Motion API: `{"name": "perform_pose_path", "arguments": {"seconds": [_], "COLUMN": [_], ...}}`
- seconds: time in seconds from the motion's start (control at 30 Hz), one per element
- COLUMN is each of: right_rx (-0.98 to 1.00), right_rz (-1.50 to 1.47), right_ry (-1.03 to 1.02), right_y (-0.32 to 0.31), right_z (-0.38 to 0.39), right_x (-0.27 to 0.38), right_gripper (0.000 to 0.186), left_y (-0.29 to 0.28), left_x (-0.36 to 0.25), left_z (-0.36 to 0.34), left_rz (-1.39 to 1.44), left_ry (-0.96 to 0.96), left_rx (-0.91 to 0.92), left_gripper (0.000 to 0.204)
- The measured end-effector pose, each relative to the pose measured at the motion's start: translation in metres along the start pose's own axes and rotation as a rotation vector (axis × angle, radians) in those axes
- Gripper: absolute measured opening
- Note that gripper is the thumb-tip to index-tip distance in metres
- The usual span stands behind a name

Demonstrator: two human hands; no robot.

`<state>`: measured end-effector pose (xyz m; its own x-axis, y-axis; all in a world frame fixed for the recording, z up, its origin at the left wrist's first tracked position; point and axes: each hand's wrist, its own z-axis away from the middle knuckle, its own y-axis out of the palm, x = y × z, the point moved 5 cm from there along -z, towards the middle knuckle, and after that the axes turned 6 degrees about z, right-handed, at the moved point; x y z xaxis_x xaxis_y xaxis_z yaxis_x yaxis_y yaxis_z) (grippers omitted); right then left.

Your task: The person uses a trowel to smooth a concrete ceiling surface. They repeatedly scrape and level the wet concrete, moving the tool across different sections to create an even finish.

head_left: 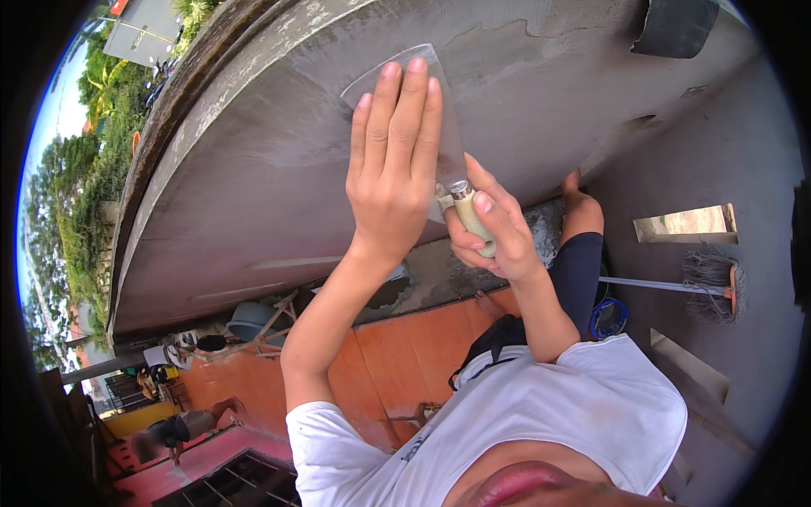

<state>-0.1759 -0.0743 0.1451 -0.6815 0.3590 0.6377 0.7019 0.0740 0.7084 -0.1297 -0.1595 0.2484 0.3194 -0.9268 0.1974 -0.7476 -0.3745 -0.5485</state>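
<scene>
A wide metal scraper [449,127] lies against the grey plastered wall [557,84]. My left hand [395,152] is laid flat over its blade, back of the hand toward me, fingers straight and side by side. My right hand [494,224] is closed round the pale handle at the lower end of the scraper, with the thumb along it. What lies under my left palm is hidden.
A mop [714,287] and blue coiled item [608,317] are at right by a slotted wall [743,169]. My bare foot is on a ledge. Below are orange flooring [372,363] and a grey tub [253,319]. Another person [177,431] is at lower left.
</scene>
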Motion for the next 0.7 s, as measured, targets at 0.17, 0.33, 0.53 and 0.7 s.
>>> {"name": "perform_pose_path", "arguments": {"seconds": [0.17, 0.33, 0.53, 0.7], "right_rx": [-0.020, -0.031, 0.003, -0.039], "right_rz": [0.114, 0.062, 0.156, 0.018], "right_ry": [0.024, 0.075, -0.011, 0.016], "right_y": [-0.006, -0.009, 0.018, 0.020], "right_z": [-0.002, 0.000, -0.024, -0.006], "right_x": [0.005, -0.004, 0.013, -0.016], "right_gripper": [0.050, 0.050, 0.051, 0.054], "left_y": [0.008, 0.011, 0.000, -0.007], "left_x": [-0.002, -0.002, 0.014, 0.010], "left_z": [0.005, 0.010, -0.009, 0.008], "left_rz": [-0.008, 0.008, 0.004, 0.005], "left_ry": [-0.049, -0.069, -0.052, -0.070], "left_rx": [-0.107, -0.123, -0.234, -0.094], "left_gripper": [0.035, 0.033, 0.031, 0.031]}}
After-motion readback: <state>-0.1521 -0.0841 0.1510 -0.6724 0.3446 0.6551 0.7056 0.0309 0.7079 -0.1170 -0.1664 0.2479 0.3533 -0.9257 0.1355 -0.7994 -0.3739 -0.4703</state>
